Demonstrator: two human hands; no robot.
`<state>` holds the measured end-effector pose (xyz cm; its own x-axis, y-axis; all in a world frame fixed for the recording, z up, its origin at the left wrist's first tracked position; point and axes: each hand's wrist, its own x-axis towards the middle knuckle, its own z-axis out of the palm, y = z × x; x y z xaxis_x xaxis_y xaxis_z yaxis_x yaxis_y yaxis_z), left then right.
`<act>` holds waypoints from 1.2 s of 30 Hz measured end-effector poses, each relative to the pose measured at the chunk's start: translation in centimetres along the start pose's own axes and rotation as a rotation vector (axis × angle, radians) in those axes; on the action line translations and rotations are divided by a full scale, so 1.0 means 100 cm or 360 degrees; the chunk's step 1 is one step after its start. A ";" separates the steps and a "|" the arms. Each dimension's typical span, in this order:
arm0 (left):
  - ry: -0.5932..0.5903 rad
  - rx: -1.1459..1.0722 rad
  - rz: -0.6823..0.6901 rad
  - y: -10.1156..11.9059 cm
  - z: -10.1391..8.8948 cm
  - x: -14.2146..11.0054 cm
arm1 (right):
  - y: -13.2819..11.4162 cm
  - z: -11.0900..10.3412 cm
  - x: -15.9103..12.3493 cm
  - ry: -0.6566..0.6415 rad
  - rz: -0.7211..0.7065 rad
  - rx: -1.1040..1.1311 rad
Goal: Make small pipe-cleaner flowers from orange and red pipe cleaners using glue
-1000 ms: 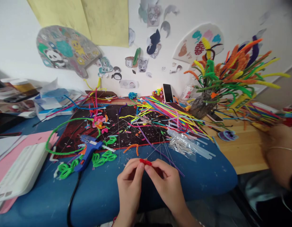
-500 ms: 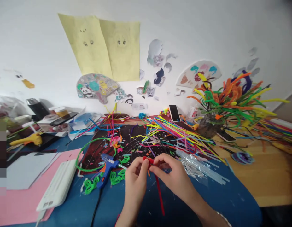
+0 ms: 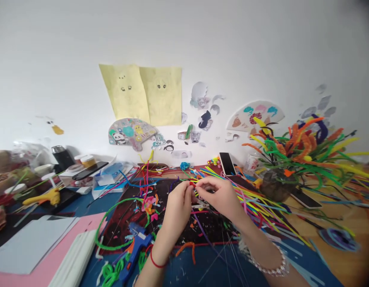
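Note:
Both of my hands are raised over the dark cutting mat (image 3: 118, 223), fingertips close together. Between them shows a small bit of red pipe cleaner (image 3: 192, 184); the rest of it is hidden by the fingers. My left hand (image 3: 179, 205) pinches it from the left, with the thumb and fingers closed. My right hand (image 3: 222, 198) also has its thumb and fingertips closed at the red piece. Below the hands lie an orange pipe cleaner (image 3: 187, 246) and a long purple one (image 3: 204, 230).
A blue glue gun (image 3: 138, 247) lies left of my forearm, near green pipe cleaner loops (image 3: 112, 271) and a green ring (image 3: 97, 231). Many coloured pipe cleaners (image 3: 268, 207) spread rightward. A phone (image 3: 227, 164) leans behind them; a pipe cleaner bouquet (image 3: 301, 155) stands right.
My hands have moved up and farther over the mat, still at the red pipe cleaner. Its hanging red tail no longer shows. The camera view has tilted upward.

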<state>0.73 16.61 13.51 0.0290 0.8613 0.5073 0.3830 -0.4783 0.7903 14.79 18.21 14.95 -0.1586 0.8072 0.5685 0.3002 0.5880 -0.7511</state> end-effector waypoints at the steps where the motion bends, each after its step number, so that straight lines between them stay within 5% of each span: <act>1: 0.0002 0.0000 0.0007 -0.005 0.003 0.002 | 0.005 -0.003 0.001 -0.0033 0.0048 0.0016; 6: -0.0063 -0.0023 -0.0068 -0.023 0.016 0.001 | 0.027 -0.012 0.004 -0.0257 0.0210 0.0071; 13: -0.0090 -0.0153 -0.0221 -0.031 0.009 -0.003 | 0.041 -0.015 0.012 -0.0509 0.0412 0.0355; 19: 0.0108 -0.0377 -0.0231 -0.041 0.008 0.000 | 0.044 -0.006 0.009 -0.0445 0.0491 0.0448; 25: 0.0378 -0.0340 -0.0145 -0.041 0.011 -0.002 | 0.043 0.015 0.001 -0.0142 0.0223 0.0297; 29: 0.0439 -0.0223 -0.0026 -0.039 0.010 -0.005 | 0.041 0.017 0.000 -0.0152 0.0146 0.0376; 36: 0.0414 -0.0167 0.0003 -0.046 0.016 -0.004 | 0.041 0.018 -0.004 -0.0013 -0.0030 -0.0027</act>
<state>0.49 18.70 9.14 -0.2135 0.7940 0.5693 0.2852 -0.5067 0.8136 14.37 20.45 11.04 -0.1721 0.7963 0.5799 0.3130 0.6024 -0.7343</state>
